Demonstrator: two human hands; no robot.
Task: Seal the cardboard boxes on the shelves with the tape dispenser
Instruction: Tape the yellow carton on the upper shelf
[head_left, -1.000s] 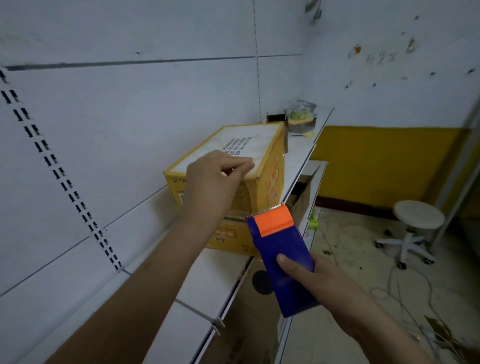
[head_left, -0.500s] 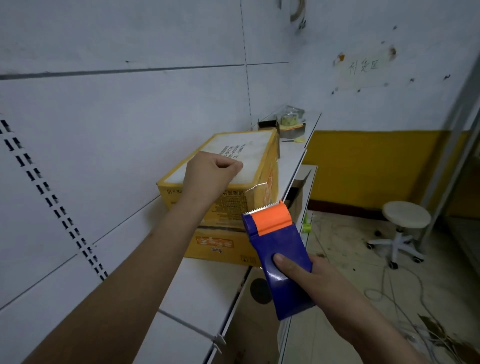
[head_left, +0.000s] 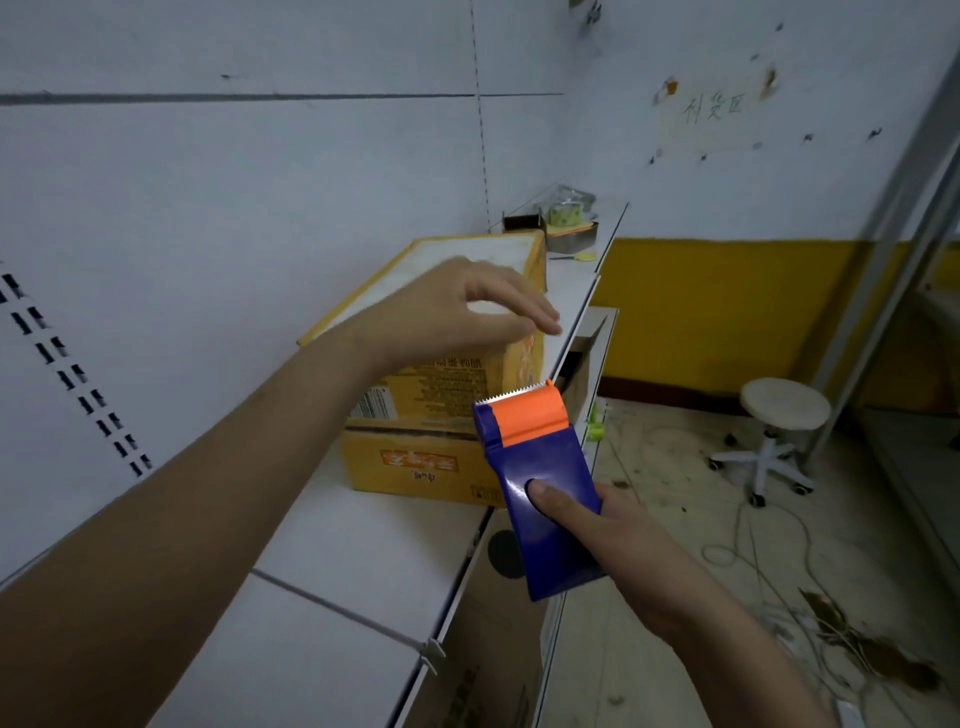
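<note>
Right fingers wrap dispenser (head_left: 540, 488), thumb (head_left: 563, 506) pressed on blue face, orange toothed end up; right hand (head_left: 623, 551) holds it off shelf edge, just below box corner. Left hand (head_left: 457, 312) spread loose, fingers straight, over near top edge of yellow box (head_left: 441, 395); contact unclear. Box on white shelf (head_left: 363, 551) against white slotted wall. Brown carton (head_left: 488, 649) under shelf. Far shelf end: clutter. Right: dirty floor, cables, white stool (head_left: 779, 431), yellow wall band.

Dim, bluish, even lighting is being recorded; the left hand (head_left: 457, 312) is being motion-blurred; frame edges are being bent by wide-angle distortion.
</note>
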